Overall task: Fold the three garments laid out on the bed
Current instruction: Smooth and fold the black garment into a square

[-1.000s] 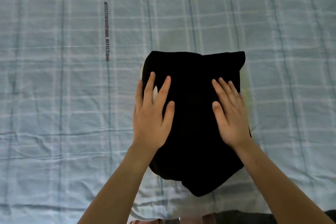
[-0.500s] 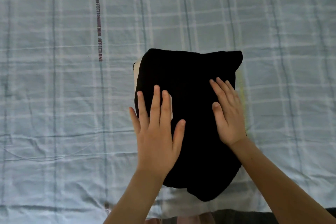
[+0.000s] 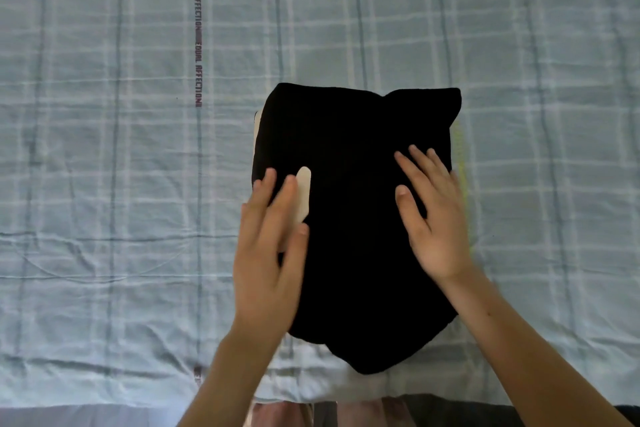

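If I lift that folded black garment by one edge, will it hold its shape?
Probably not. The black garment looks like soft cloth, with a sagging near corner, so it would likely droop and unfold. Pale and yellow-green layers peek out beneath it; sliding it across the bed sheet may shift them.

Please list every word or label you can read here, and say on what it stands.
"EQUAL AFFECTION": printed along a dark stripe of the checked bed sheet.
The same stripe above: "AFFECTION" repeats; the word before it is blurred.
The black garment: no text visible.
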### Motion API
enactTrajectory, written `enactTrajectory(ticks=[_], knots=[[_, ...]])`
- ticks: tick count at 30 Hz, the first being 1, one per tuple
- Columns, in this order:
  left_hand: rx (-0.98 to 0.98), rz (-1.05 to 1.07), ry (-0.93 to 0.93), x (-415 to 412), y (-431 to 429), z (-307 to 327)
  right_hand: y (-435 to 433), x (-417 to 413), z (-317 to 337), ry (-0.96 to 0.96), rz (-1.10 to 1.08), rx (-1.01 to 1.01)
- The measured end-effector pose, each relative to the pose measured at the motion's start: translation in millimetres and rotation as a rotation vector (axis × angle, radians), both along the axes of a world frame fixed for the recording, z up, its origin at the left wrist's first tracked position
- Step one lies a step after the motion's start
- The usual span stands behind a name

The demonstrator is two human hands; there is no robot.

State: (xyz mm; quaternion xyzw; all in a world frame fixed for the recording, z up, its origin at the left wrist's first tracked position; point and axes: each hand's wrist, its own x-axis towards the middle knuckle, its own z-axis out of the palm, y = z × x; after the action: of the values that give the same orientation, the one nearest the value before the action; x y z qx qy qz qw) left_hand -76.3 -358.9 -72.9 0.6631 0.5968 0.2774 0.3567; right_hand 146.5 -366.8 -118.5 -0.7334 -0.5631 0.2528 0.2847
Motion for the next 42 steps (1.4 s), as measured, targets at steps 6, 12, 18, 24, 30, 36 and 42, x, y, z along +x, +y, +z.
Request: enactTrajectory(ticks=[6, 12, 18, 24, 30, 36, 42], knots=[[-0.22, 0.104, -0.27, -16.6, 15.9, 0.0, -4.2, -26.7, 38.1, -0.16, 0.114, 0.198], [-0.209, 0.127, -0.325, -33.1, 26.7, -6.3, -11.8, -55.2, 38.1, -0.101, 0.22, 0.155], [0.09, -0.299, 0.172, -20.7, 79.7, -15.4, -39.6, -31.9, 49.1, -0.189, 0.292, 0.369], [0.031, -0.317, 0.224, -13.3, 82.3, -26.1, -61.5, -13.3, 49.0, -0.086, 0.208, 0.205], [0.247, -0.482, 0.397, -12.1, 23.8, -4.8, -90.4, -21.4, 57.7, 0.037, -0.113, 0.1], [0.219, -0.55, 0.424, -4.9, -14.9, -2.1, -127.1, -21.2, 39.9, 0.134, -0.354, -0.117], [0.256, -0.618, 0.569, 2.5, -13.5, 2.7, -118.8, -3.9, 54.6, 0.18, -0.573, 0.042]])
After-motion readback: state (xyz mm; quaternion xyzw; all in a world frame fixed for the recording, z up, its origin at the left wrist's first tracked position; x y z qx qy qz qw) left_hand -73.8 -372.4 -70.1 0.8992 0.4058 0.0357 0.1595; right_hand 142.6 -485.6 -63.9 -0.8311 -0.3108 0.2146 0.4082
